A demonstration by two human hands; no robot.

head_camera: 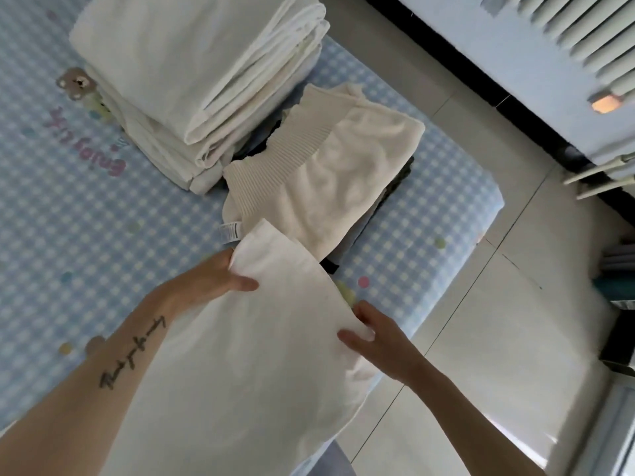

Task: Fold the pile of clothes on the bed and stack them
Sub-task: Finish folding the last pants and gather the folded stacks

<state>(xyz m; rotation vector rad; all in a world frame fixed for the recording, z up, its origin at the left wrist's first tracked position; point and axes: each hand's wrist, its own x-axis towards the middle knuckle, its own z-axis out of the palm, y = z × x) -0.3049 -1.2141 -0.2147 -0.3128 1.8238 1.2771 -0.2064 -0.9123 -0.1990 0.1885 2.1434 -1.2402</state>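
A blue-checked bed (86, 218) beside a pale tiled floor (481, 338) carries folded stacks (192, 73); both hands' fingers (245, 283) pinch a white garment (247, 355).

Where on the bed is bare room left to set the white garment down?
Bare checked sheet lies left of the cream sweater and in front of the white stack. The bed's right edge is crowded. Both hands, left and right, grip the white garment.
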